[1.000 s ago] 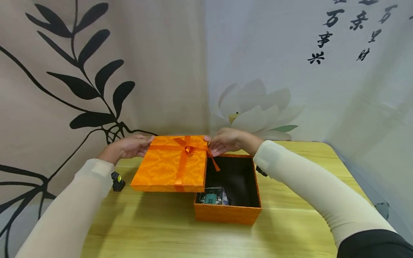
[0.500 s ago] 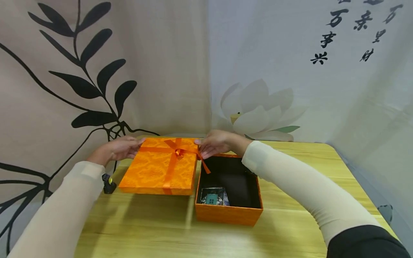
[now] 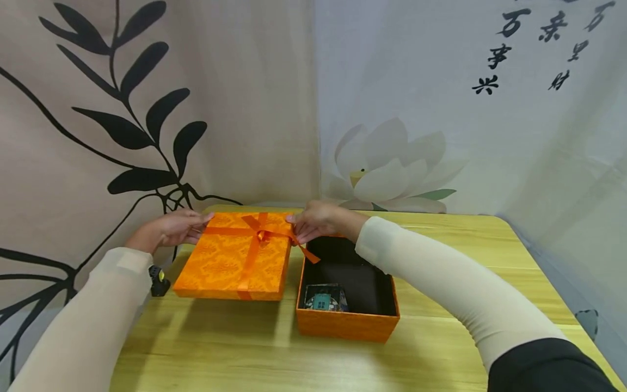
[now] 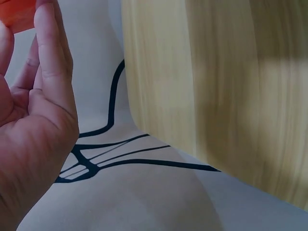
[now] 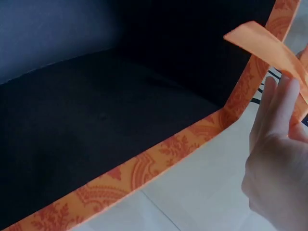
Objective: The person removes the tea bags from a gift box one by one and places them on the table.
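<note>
An orange box lid (image 3: 220, 258) with a ribbon bow (image 3: 261, 234) hangs above the table, left of the open box. My left hand (image 3: 173, 228) pinches its far left corner; in the left wrist view that hand (image 4: 43, 96) has an orange corner between thumb and fingers. The far right corner is gripped by my right hand (image 3: 318, 220), near the loose ribbon end (image 3: 308, 254). Beneath the right forearm stands the orange box (image 3: 343, 326), its inside black. Several small flat picture cards (image 3: 323, 298) lie in its near left corner. The right wrist view shows the box's patterned rim (image 5: 149, 168).
A wood-grain table (image 3: 416, 354) carries the box. Behind it hangs a pale curtain (image 3: 259, 109) printed with dark leaves, a lotus and characters. A small black device (image 3: 159, 281) sits at the left wrist.
Both hands have carried the lid leftward, off from over the box, and a gap now shows between them. More of the box's inside and the cards is uncovered. The box stays put.
</note>
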`<state>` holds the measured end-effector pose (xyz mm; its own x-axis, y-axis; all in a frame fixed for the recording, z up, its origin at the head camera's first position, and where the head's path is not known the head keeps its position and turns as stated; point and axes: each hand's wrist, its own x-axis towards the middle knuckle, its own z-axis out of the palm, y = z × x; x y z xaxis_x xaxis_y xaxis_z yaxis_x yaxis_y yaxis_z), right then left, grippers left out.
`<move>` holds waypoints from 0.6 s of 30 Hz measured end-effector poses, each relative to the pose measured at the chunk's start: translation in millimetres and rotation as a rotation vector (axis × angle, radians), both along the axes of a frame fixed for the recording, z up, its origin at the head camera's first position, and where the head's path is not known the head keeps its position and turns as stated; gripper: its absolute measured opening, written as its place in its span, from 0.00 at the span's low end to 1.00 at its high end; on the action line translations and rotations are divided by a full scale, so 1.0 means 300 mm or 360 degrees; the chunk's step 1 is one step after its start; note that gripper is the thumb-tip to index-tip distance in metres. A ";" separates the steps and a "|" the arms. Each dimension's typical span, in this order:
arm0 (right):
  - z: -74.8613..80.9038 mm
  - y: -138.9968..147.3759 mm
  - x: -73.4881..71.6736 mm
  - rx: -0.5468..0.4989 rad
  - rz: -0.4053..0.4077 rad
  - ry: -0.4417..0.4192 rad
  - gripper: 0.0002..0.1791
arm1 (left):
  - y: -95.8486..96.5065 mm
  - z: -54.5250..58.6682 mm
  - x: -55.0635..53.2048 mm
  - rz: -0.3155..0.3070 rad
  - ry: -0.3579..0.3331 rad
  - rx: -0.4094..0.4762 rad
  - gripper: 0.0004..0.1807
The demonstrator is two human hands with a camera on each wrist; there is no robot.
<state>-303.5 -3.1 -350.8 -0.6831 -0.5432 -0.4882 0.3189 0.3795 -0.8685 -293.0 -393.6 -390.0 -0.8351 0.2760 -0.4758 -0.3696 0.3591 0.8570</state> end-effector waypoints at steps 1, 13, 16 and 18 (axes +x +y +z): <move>-0.006 -0.004 0.001 0.0002 -0.0006 0.0000 0.25 | -0.002 -0.002 -0.001 -0.0003 -0.0007 -0.0001 0.24; -0.043 -0.034 0.006 0.0045 -0.0042 0.0001 0.25 | -0.012 -0.027 -0.003 -0.0043 -0.0108 0.0045 0.24; -0.043 -0.043 0.011 0.0068 -0.0051 0.0017 0.23 | -0.012 -0.033 -0.006 -0.0045 -0.0102 0.0047 0.24; -0.043 -0.051 0.015 0.0083 -0.0058 0.0031 0.23 | -0.014 -0.035 -0.007 -0.0036 -0.0099 0.0037 0.24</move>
